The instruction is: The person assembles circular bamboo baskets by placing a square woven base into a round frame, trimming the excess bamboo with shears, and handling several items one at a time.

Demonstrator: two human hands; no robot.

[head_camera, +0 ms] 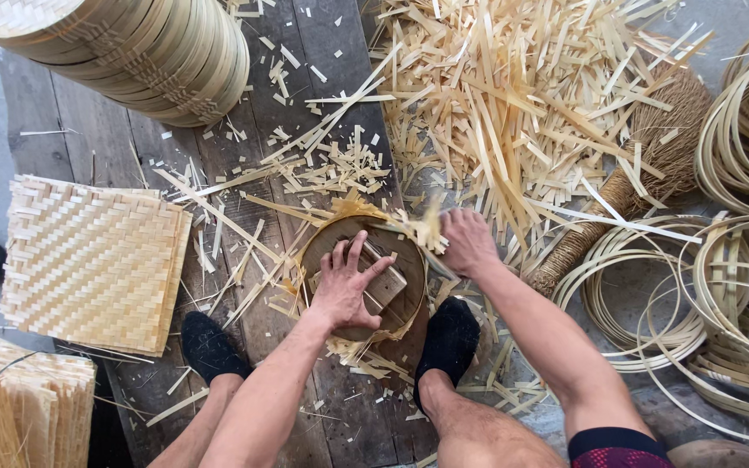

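Observation:
My left hand [346, 282] presses flat, fingers spread, on a small wooden block [386, 286] lying on a round dark wooden form [331, 240] that covers a woven bamboo sheet. My right hand [465, 241] is closed at the form's right rim, gripping something among the blurred bamboo strip ends [426, 227]; what it holds is not clear. My two feet in dark socks [450, 338] sit on either side, on the wooden planks [257, 113].
A stack of square woven bamboo mats [93, 260] lies left, more mats [19, 407] at bottom left. Stacked round bamboo trays [158, 52] stand top left. A heap of cut strips [513, 95], a broom [626, 186] and bamboo hoops [721, 286] fill the right.

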